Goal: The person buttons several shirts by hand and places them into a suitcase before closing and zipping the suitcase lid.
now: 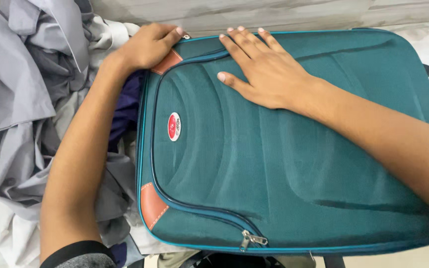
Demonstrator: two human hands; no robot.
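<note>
A single head-worn camera looks steeply down from close above, with both forearms entering from the lower edge. A teal suitcase point(294, 149) fills most of the frame; a heap of grey clothes point(31, 109) takes the left side, and pale floor point(274, 15) shows along the top.

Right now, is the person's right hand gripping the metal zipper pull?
No, the right hand lies flat on the teal suitcase, far from the zipper pull.

The teal fabric suitcase point(284, 149) with tan leather corners lies flat, lid closed, beside crumpled grey clothes.
</note>
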